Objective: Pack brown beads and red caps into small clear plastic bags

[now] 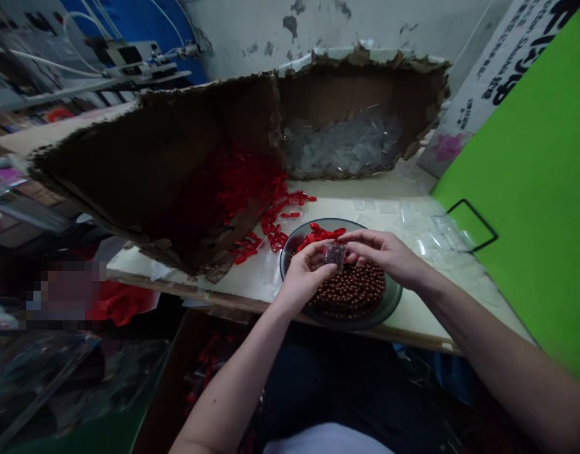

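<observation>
Head view: my left forearm comes up from the bottom, slanting right, and the left hand [303, 275] is palm-in, thumb and fingers pinched nearly closed on a small clear square plastic box [336, 253], something dark showing in or through it. Box is up over the round grey bowl [393, 304], roughly mid-bowl. Right forearm reaches in from the lower right, wrist bent a bit; right hand [390, 253] has fingers loosely curled, half open, tips right at the box's right side; can't tell if they grip it or some small bit. Below my hands, shiny round brown beads [351, 291] in the bowl; glossy red plastic pieces [319, 233] at its far side, just behind my left fingers.
</observation>
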`<action>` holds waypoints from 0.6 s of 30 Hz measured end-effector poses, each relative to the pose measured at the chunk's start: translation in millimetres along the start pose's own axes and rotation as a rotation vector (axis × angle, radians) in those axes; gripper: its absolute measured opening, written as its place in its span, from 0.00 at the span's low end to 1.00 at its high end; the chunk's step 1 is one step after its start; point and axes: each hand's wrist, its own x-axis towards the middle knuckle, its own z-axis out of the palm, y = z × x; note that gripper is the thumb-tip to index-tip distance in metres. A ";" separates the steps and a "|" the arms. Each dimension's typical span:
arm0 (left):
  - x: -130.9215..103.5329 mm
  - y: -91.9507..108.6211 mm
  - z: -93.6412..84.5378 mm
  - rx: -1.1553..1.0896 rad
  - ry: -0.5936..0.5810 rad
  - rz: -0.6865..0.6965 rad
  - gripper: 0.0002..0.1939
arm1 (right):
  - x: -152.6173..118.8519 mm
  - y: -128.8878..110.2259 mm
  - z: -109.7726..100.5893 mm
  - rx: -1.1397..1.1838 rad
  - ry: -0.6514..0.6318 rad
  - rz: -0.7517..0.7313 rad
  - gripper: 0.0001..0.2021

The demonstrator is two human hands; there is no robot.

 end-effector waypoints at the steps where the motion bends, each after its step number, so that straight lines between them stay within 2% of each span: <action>1: -1.7 2.3 0.4 -0.014 0.000 -0.016 0.27 | 2.7 6.8 -4.1 -0.072 0.049 -0.003 0.16; 3: -5.5 7.3 1.8 -0.033 0.001 -0.042 0.28 | 10.6 25.5 -9.1 -0.312 0.140 -0.033 0.13; 4: -7.2 9.6 2.9 -0.039 0.002 -0.050 0.29 | 15.4 36.0 -9.0 -0.465 0.141 -0.051 0.11; 7: -10.7 14.1 6.0 -0.056 -0.012 -0.053 0.31 | 29.4 63.5 0.8 -0.782 0.029 -0.069 0.10; 9: -11.9 15.4 6.8 -0.072 -0.035 -0.052 0.31 | 35.8 73.6 11.1 -0.837 -0.015 -0.074 0.11; 12: -13.7 16.3 5.5 -0.091 -0.055 -0.049 0.32 | 39.1 76.5 20.9 -0.837 -0.019 -0.086 0.12; 18: -17.0 18.6 2.2 -0.121 -0.087 -0.057 0.32 | 27.6 64.5 10.7 -0.829 0.011 -0.094 0.09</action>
